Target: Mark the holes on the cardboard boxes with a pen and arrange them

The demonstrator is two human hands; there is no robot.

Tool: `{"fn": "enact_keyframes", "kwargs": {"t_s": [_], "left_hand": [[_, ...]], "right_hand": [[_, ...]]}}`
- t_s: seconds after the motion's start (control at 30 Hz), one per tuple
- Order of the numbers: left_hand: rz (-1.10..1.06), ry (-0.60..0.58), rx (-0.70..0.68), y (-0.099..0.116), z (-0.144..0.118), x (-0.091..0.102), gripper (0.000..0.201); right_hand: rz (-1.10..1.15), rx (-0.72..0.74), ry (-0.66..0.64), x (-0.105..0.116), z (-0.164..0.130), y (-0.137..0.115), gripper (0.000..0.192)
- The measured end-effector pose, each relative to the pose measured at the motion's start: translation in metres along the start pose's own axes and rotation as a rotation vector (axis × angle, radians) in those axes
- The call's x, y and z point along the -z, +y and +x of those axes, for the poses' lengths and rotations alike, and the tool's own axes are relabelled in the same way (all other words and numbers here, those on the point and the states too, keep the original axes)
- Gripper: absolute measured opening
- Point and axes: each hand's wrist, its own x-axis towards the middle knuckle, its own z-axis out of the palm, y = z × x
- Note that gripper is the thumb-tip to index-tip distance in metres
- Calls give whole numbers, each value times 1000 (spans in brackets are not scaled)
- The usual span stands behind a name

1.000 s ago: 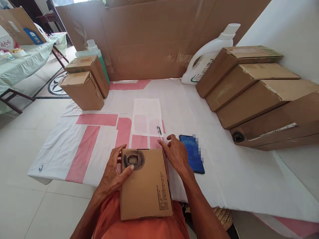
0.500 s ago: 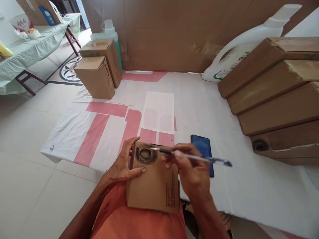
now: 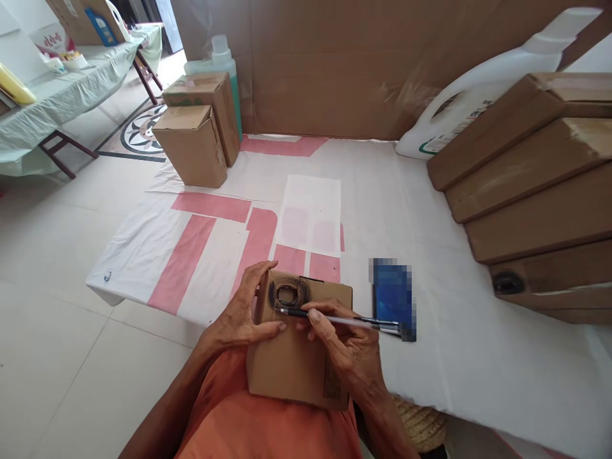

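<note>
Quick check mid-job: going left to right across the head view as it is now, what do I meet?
Green-covered table → front small carton → left hand holding the box → right hand with the pen → phone → row of large cartons.

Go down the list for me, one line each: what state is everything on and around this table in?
Box: held on the lap, dark ring scribbled on top.
Left hand: gripping the box's edge.
Right hand: holding the pen.
Pen: tip by the ring; contact unclear.
Paper: lying flat.
Phone: lying flat, screen blue, partly pixelated.
White jug: capped.
Green bottle: capped.
Boxes at right: side by side.
</note>
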Motion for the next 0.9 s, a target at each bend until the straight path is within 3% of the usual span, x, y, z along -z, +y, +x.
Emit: {"fn": "enact_keyframes", "kwargs": {"t_s": [0.2, 0.3, 0.5, 0.57, 0.63, 0.7, 0.77, 0.9], "left_hand": [[-42, -4, 28, -1, -1, 1, 99], [-29, -8, 35, -2, 0, 0, 99], [-49, -18, 50, 1, 1, 0, 96], [-38, -9, 77, 2, 0, 2, 93], [-44, 2, 112, 1, -1, 4, 92], [-65, 12, 141, -1, -2, 4, 93], [-91, 30, 155, -4, -1, 4, 93], [-98, 55, 164, -9, -1, 2, 93]], "right_hand": [[-94, 3, 134, 25, 5, 6, 27], [-74, 35, 207, 25, 18, 6, 27], [103, 112, 118, 9, 54, -10, 26], [101, 128, 226, 20, 73, -15, 28], [-134, 79, 339, 38, 95, -16, 27], [-583, -88, 277, 57, 114, -13, 27], [-918, -280, 92, 67, 127, -6, 27], [-1052, -410, -146, 57, 133, 16, 24]]}}
